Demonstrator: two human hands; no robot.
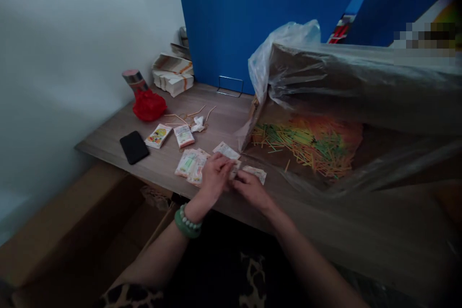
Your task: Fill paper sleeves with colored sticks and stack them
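My left hand (215, 173), below a green bangle and a beaded bracelet (187, 221), is closed on a small printed packet (234, 168). From the other side, my right hand (252, 190) pinches the same packet; the fingers partly hide it. Beside my left hand lie several flat white packets (186, 163) with orange and green print, overlapping on the table. One more packet (226, 150) rests just beyond my hands. Another packet (258, 173) lies partly behind my right hand.
A plastic-lined box (270, 72) on the right holds many thin coloured sticks (317, 149). Left on the table (231, 115) are a black phone (134, 147), two card packs (158, 135), a red bag (149, 105) and rubber bands. An open cardboard box (72, 216) stands below left.
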